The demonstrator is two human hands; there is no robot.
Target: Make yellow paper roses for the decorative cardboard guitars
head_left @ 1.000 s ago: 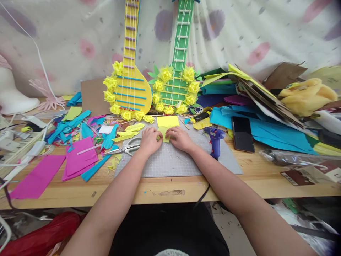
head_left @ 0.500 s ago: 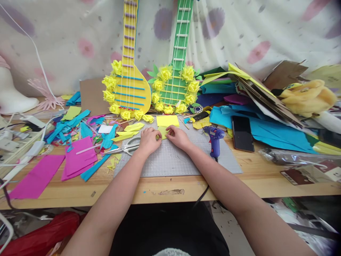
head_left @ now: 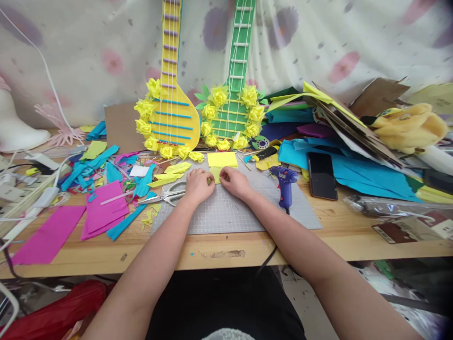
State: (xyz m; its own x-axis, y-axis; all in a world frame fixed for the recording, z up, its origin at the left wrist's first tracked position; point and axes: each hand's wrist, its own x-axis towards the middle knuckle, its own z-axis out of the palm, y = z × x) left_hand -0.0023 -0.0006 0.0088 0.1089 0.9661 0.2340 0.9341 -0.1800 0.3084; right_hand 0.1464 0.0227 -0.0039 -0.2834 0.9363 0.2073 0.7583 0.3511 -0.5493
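Note:
Both my hands rest on the grey cutting mat [head_left: 230, 215] at the table's middle. My left hand [head_left: 198, 185] and my right hand [head_left: 236, 182] have their fingers curled and pinch a small folded yellow paper piece [head_left: 216, 174] between them. A flat yellow paper square [head_left: 222, 159] lies just behind it. Scissors [head_left: 166, 195] lie on the mat's left edge, beside my left hand. A blue glue gun [head_left: 285, 183] stands to the right of my right hand.
A yellow paper guitar [head_left: 171, 113] and a green paper guitar [head_left: 233, 108] with yellow paper flowers lean on the curtain. Pink paper sheets [head_left: 102, 212] and blue scraps lie left. A black phone [head_left: 321, 175], blue paper and cardboard pile up right. Cables lie far left.
My hands have drawn closer together on the yellow piece, which now shows smaller between the fingers. The view has shifted slightly.

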